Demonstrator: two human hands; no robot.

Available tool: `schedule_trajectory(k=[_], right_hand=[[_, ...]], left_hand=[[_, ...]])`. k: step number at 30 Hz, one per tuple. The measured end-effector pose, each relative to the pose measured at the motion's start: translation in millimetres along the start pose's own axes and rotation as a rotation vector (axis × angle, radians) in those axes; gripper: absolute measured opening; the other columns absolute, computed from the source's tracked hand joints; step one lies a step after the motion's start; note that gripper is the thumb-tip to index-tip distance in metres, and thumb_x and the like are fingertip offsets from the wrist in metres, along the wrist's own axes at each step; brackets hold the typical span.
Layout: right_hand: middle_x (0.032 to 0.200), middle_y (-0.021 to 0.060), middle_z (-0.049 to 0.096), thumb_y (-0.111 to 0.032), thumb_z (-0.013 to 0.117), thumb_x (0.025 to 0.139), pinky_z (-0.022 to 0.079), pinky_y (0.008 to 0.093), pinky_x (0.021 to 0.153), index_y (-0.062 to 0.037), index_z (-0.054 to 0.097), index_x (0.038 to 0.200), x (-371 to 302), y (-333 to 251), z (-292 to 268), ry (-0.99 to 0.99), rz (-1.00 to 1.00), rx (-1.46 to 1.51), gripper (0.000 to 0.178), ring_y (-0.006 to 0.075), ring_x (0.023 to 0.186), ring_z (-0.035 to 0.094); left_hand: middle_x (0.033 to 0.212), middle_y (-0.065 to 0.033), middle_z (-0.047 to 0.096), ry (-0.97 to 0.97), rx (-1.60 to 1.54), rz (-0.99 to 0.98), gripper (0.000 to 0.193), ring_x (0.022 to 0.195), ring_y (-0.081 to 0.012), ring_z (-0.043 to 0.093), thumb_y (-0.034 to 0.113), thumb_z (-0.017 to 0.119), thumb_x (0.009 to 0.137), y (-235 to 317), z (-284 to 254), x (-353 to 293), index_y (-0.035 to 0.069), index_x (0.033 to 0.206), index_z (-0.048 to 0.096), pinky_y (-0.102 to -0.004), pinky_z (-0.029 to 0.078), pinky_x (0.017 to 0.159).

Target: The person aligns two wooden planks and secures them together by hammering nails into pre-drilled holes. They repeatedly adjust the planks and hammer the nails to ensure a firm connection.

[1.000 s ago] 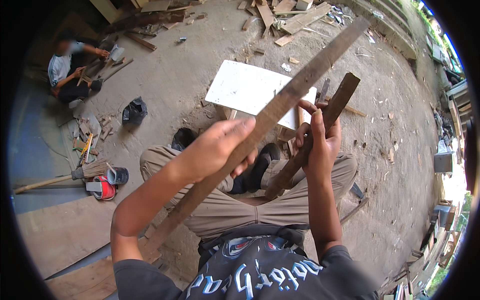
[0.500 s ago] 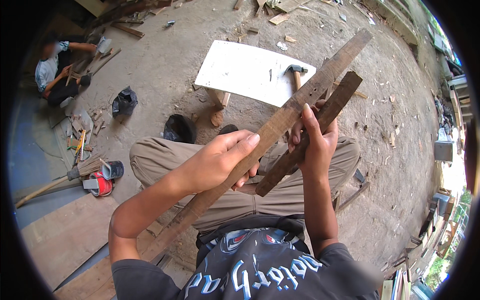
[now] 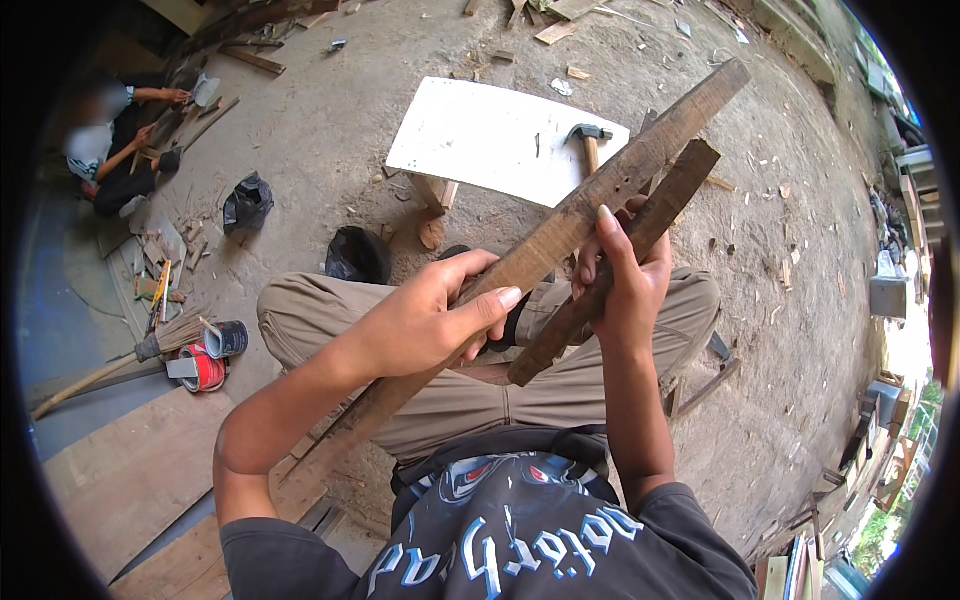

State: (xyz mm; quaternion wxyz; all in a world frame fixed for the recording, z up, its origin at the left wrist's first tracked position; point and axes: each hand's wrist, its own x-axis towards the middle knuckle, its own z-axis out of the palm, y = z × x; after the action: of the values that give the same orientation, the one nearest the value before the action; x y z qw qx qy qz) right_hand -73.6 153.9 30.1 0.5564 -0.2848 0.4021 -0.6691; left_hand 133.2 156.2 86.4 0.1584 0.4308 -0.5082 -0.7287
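Observation:
A long brown wooden strip (image 3: 545, 245) slants across my lap, from beside my left elbow up to the far right. My left hand (image 3: 425, 315) wraps round its middle, thumb on top. My right hand (image 3: 635, 270) holds a shorter, darker wooden stick (image 3: 655, 225) in its palm, roughly parallel to the long strip. Its thumb rests against the long strip's edge, and its other fingers are partly hidden behind the wood. Just beyond the long strip, a claw hammer (image 3: 590, 145) lies on a low white-topped table (image 3: 470, 130).
Black plastic bags (image 3: 248, 203) sit on the dirt floor. At left are a broom (image 3: 150, 347), a red can (image 3: 203, 368), a dark can (image 3: 227, 340) and boards (image 3: 130, 470). Another person (image 3: 110, 150) sits at the far left holding wood. Wood scraps (image 3: 555, 32) litter the far ground.
The long strip has shifted slightly, its lower end swinging a little. My left thumb lies further over it. The short stick and my right hand have moved slightly left and up.

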Motion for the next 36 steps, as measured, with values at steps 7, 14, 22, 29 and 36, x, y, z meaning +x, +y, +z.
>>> schedule_trajectory(k=[7,14,22,29,36], right_hand=[[0.077,0.0066,0.055,-0.009,0.069,0.092,0.045,0.0257,0.039,-0.0037,0.044,0.113,9,11,0,0.059,-0.027,-0.023,0.034,0.011,0.049,0.051],[0.081,0.0045,0.058,-0.009,0.073,0.089,0.048,0.0255,0.043,-0.0038,0.041,0.123,20,36,-14,0.036,0.029,-0.03,0.047,0.0096,0.054,0.055],[0.092,0.0052,0.064,-0.01,0.072,0.091,0.043,0.0227,0.045,-0.0032,0.045,0.115,42,68,-41,0.082,-0.1,-0.247,0.036,0.0068,0.058,0.055],[0.089,0.0029,0.059,-0.017,0.081,0.086,0.046,0.0224,0.061,-0.0016,0.052,0.118,47,44,-21,0.095,-0.398,-0.683,0.046,0.0058,0.071,0.054],[0.119,0.0274,0.062,-0.015,0.085,0.076,0.053,0.0433,0.085,0.0035,0.045,0.129,54,44,14,-0.18,-0.614,-0.927,0.068,0.0374,0.106,0.066]], left_hand=[[0.077,-0.001,0.06,0.028,0.098,0.025,0.032,0.06,-0.0059,0.054,0.029,0.059,0.1,-5,-13,14,0.0,0.113,0.058,-0.0223,0.045,0.054],[0.085,-0.009,0.067,0.132,0.336,0.03,0.051,0.068,-0.0138,0.062,0.034,0.064,0.096,-19,-34,30,-0.005,0.129,0.056,-0.028,0.051,0.063],[0.082,-0.0057,0.068,0.234,0.885,-0.001,0.036,0.067,-0.0131,0.061,0.032,0.066,0.093,49,-100,38,0.001,0.11,0.065,-0.0299,0.05,0.063],[0.073,-0.0087,0.069,0.011,1.154,-0.262,0.041,0.061,-0.0168,0.066,0.038,0.061,0.096,162,-154,15,-0.002,0.104,0.067,-0.0324,0.051,0.06],[0.072,-0.0068,0.071,0.043,1.363,-0.468,0.044,0.061,-0.0157,0.067,0.043,0.064,0.089,201,-127,-13,0.005,0.109,0.07,-0.0343,0.051,0.062]])
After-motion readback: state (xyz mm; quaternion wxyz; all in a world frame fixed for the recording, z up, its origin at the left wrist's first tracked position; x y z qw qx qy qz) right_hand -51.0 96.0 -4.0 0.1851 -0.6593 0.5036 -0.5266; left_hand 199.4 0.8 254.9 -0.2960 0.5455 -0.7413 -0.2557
